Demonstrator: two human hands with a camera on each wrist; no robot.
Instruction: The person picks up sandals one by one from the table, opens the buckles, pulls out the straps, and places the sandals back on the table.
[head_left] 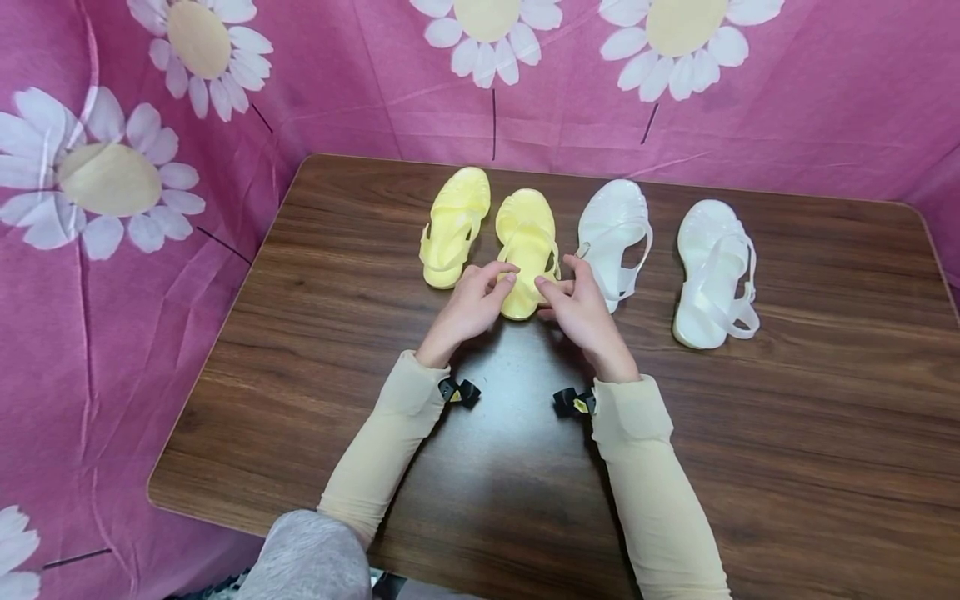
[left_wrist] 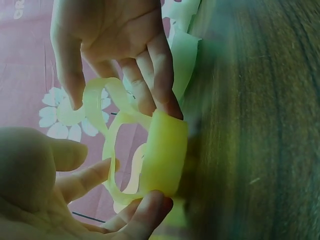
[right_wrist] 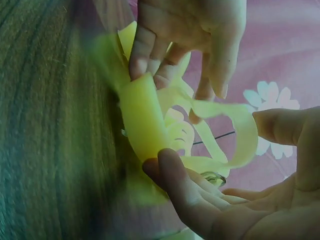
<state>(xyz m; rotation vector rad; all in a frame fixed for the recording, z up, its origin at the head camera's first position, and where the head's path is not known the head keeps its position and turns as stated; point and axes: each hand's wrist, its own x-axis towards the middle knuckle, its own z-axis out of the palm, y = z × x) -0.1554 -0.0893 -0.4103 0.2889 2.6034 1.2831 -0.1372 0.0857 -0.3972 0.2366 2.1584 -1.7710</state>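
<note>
A yellow sandal (head_left: 526, 250) lies toe away between my two hands, with its heel end nearest me. On its left side, my left hand (head_left: 471, 305) holds it, fingertips at the edge of the heel. Opposite, my right hand (head_left: 583, 315) has fingers against the other side of the heel. The right thumb meets the looped ankle strap (right_wrist: 245, 135) in the right wrist view. Close to those fingers shows a small metal buckle (right_wrist: 214, 178). The thick heel (left_wrist: 167, 155) stands out in the left wrist view, fingers of both hands at its edges.
Left of this sandal lies its yellow mate (head_left: 453, 229). To the right are a white sandal (head_left: 611, 225), close by my right hand, and another white sandal (head_left: 708, 275) farther off. All rest on a brown wooden table (head_left: 300, 350) before a pink flowered cloth (head_left: 360, 75).
</note>
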